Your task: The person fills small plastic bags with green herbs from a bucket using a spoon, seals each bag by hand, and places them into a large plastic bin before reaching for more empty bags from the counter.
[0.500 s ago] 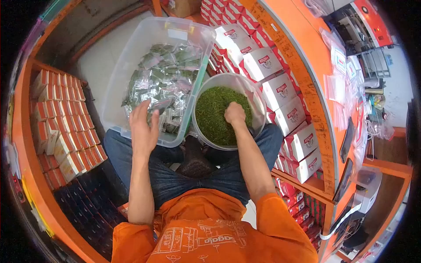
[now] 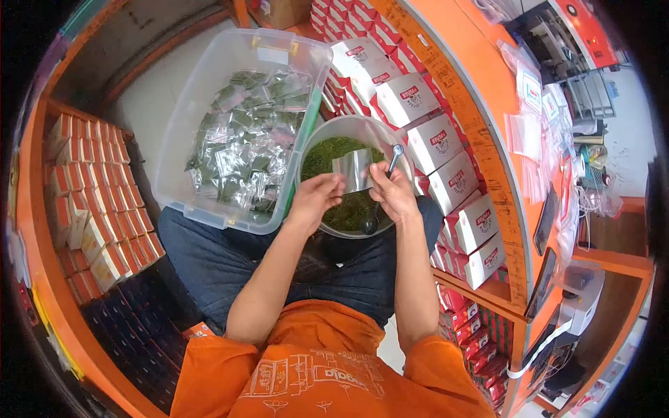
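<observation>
clear bag (image 2: 354, 169), mid-frame above the bucket (image 2: 352, 126) | a light edge grip suits thin film; keep the spoon (image 2: 370, 225) off it | my left hand (image 2: 317, 198) pinches its left edge; my right hand (image 2: 396, 194) pinches its right, spoon handle tucked in; both forearms angle inward

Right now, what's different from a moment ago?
The left hand left the tub of packets, moving right over the bucket; the right hand rose from the chopped greens. Both now hold a clear bag. Tub and bucket stayed put.
</observation>
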Demonstrator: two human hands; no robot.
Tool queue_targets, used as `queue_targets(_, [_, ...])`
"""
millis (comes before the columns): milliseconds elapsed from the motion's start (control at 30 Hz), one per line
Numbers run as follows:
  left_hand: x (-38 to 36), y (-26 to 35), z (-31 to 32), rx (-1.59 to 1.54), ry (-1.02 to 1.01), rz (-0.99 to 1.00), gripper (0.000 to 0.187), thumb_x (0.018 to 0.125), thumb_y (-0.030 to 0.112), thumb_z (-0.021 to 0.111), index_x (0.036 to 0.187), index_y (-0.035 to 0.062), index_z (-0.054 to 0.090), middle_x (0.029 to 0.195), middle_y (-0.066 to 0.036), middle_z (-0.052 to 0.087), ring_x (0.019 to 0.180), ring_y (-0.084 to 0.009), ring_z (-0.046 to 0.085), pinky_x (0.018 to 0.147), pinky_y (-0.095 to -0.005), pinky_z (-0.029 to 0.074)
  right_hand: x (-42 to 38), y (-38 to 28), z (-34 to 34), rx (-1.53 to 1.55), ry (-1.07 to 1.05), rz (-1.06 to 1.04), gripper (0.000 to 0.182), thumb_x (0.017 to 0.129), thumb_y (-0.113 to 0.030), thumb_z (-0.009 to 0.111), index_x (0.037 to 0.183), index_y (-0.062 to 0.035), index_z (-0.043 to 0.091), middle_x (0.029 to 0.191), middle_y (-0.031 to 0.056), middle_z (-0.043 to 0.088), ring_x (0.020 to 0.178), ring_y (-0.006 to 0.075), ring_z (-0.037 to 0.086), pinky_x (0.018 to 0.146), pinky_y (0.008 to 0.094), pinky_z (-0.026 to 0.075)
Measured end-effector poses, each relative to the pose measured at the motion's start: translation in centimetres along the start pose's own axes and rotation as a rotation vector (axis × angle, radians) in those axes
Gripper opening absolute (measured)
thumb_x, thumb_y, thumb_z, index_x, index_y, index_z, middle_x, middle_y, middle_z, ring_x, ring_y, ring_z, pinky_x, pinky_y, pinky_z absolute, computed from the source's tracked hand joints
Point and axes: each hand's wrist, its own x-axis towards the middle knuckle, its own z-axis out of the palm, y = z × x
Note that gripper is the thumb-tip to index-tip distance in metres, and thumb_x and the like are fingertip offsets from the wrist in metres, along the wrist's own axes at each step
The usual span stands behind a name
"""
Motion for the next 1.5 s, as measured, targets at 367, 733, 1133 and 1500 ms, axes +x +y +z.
queue_targets(367, [-1.9, 4.0, 0.1, 0.601, 0.284, 0.292, 0.015, 0.086, 0.01, 0.078, 0.092, -0.0041, 0.076, 0.075, -0.004, 0.071, 0.062, -0.0079, 0.06, 0.059, -0.0229, 0.049, 0.8, 2.0, 6.4, -0.785, 0.375, -0.443, 0.023, 0.089, -0.02, 0.072, 0.084, 0.0016, 0.068, 0.067, 0.0114, 0.066, 0.063, 0.0217, 0.062, 0.063, 0.0365, 0.049])
queue_targets(733, [-3.7, 3.9, 0.6, 0.54, 0.152, 0.297, 0.015, 0.087, 0.009, 0.074, 0.092, -0.0052, 0.075, 0.076, -0.007, 0.073, 0.066, -0.0106, 0.067, 0.061, -0.0249, 0.054, -1.5, 1.6, 6.8, -0.882, 0.023, -0.417, 0.021, 0.089, -0.017, 0.067, 0.085, 0.0034, 0.069, 0.069, 0.0215, 0.063, 0.058, 0.0317, 0.061, 0.06, 0.0425, 0.047])
queue_targets(1133, [-4.7, 4.2, 0.7, 0.84, 0.048, 0.518, 0.017, 0.084, 0.005, 0.073, 0.098, -0.0052, 0.072, 0.093, -0.018, 0.074, 0.079, -0.0234, 0.074, 0.074, -0.0325, 0.06, -3.9, 0.7, 7.7, -1.097, 0.073, -0.423, 0.017, 0.092, -0.012, 0.062, 0.088, 0.0048, 0.065, 0.082, 0.0271, 0.065, 0.078, 0.0452, 0.066, 0.069, 0.0489, 0.051])
queue_targets(1500, [-6.7, 6.0, 1.8, 0.888, 0.064, 0.479, 0.021, 0.085, 0.009, 0.074, 0.102, -0.0039, 0.074, 0.086, -0.017, 0.075, 0.075, -0.0177, 0.073, 0.07, -0.0289, 0.058, -5.1, -1.1, 8.4, -1.042, 0.025, -0.428, 0.019, 0.095, -0.012, 0.062, 0.087, 0.0053, 0.064, 0.072, 0.0238, 0.058, 0.067, 0.0333, 0.059, 0.062, 0.0422, 0.046])
